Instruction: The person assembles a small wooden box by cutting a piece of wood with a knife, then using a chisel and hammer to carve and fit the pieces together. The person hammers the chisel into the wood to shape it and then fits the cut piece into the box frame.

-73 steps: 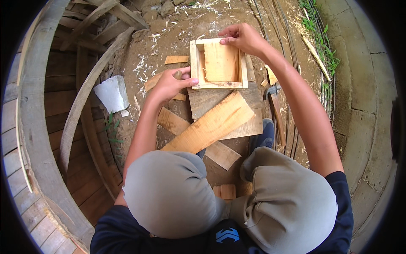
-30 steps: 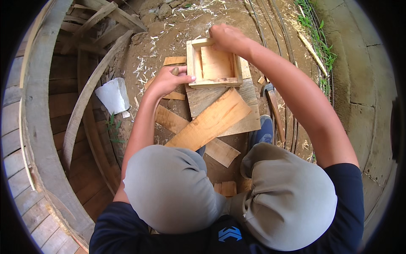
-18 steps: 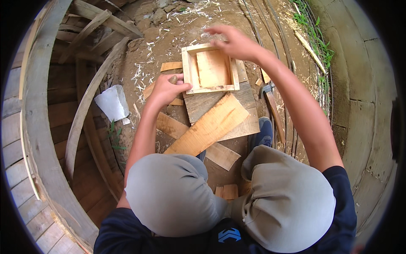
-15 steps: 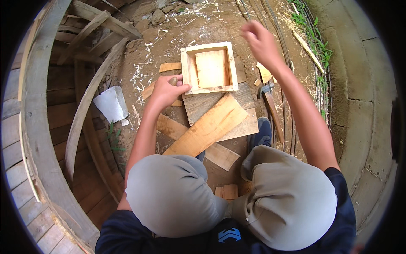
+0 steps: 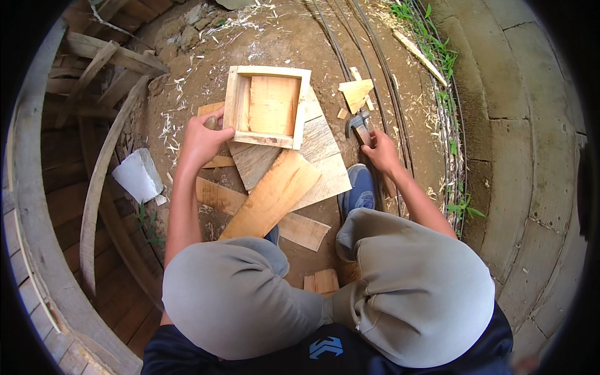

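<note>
Wood scraps cover the dirt in front of a crouching person, seen from above over grey-trousered knees. A shallow square wooden box [image 5: 267, 106], open side up, sits on the ground at the far end of the pile, its near edge resting on overlapping grey boards [image 5: 322, 165]. Inside it lies a loose square panel of pale wood, tilted slightly against the left wall.

The left hand [image 5: 203, 139] is at the box's near-left corner: the thumb presses against the outer face of the front wall while the other fingers are curled together beside the left wall, touching it (whether they actually grip the wall cannot be told from this angle).

The right hand [image 5: 378, 152] is well apart from the box, down on the ground to its right. Its fingers are wrapped around the handle of a hammer [image 5: 359, 125], whose dark metal head points away from the person and lies near a small triangular offcut [image 5: 356, 94].

A long orange-brown plank [image 5: 272, 195] lies diagonally over the grey boards, between the box and the knees. A blue shoe [image 5: 360, 187] shows just beside the right wrist. To the left, a white scrap [image 5: 139, 175] rests beside curved timber ribs [image 5: 94, 200].
</note>
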